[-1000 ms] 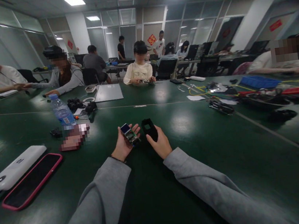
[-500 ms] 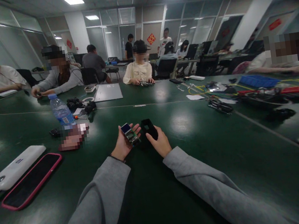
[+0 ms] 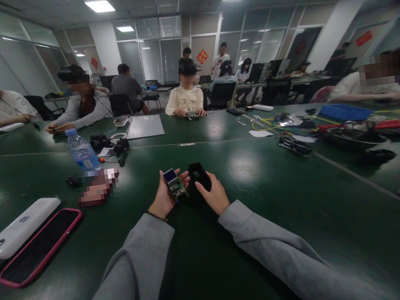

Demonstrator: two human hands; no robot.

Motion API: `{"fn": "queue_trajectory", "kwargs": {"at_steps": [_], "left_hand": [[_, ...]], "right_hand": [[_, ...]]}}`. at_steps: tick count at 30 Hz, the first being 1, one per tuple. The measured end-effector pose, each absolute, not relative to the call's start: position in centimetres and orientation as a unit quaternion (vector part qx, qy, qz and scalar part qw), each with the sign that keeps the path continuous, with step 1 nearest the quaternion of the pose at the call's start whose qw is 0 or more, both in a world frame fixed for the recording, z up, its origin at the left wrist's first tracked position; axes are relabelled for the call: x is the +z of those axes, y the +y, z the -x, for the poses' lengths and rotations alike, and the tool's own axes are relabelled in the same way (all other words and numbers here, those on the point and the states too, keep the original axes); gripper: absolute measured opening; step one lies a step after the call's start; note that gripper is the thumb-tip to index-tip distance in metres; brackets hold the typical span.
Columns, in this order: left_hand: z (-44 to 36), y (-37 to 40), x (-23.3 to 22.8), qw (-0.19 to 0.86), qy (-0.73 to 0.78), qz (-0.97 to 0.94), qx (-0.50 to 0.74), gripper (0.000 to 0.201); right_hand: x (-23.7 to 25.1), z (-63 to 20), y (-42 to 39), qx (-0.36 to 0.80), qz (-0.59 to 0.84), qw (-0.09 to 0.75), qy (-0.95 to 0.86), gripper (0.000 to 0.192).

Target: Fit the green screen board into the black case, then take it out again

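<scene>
My left hand (image 3: 164, 199) holds a small circuit board with a tiny screen (image 3: 173, 183), palm up, just above the green table (image 3: 250, 197). My right hand (image 3: 213, 195) grips a black plastic casing (image 3: 199, 174) with a rectangular window, right beside the board. The two parts sit a few centimetres apart, at the table's near centre. Both my forearms wear grey sleeves.
At the left lie a white power bank (image 3: 17, 234) and a pink-cased phone (image 3: 39, 247). A water bottle (image 3: 82, 153) and black parts stand beyond. Cables, tools and a blue tray (image 3: 344, 111) crowd the right. Several people sit at the far side.
My hands and the two parts stay almost as they were. The head view has tilted slightly, so the scene sits a little lower in the picture.
</scene>
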State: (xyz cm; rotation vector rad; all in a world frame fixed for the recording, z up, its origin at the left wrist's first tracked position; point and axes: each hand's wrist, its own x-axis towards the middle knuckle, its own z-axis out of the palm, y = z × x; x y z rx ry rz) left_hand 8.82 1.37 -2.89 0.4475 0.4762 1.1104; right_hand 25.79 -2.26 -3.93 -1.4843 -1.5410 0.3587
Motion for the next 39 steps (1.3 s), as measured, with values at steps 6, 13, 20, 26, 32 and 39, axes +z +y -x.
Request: {"fn": "queue_trajectory", "kwargs": {"at_steps": [6,13,20,26,32,39], "left_hand": [[-8.8,1.3,-2.9,0.803,0.229,-0.23,0.501,0.062],[-8.8,1.0,-2.6,0.799,0.236,-0.244,0.496,0.062],[-8.9,1.3,-2.7,0.798,0.241,-0.229,0.503,0.062],[-8.9,1.5,-3.0,0.801,0.236,-0.214,0.507,0.061],[-8.8,1.4,-2.8,0.799,0.227,-0.212,0.514,0.06],[-8.6,1.4,-2.8,0.803,0.212,-0.199,0.52,0.059]], "right_hand": [[-4.2,-25.8,-2.0,0.137,0.595,0.476,-0.633,0.055],[-4.2,-25.8,-2.1,0.139,0.604,0.468,-0.631,0.055],[-4.2,-25.8,-2.1,0.133,0.6,0.473,-0.631,0.055],[-4.2,-25.7,-2.1,0.135,0.593,0.483,-0.63,0.056],[-4.6,-25.8,-2.0,0.105,0.596,0.466,-0.645,0.06],[-5.0,-26.1,-1.9,0.002,0.571,0.415,-0.708,0.056]]}}
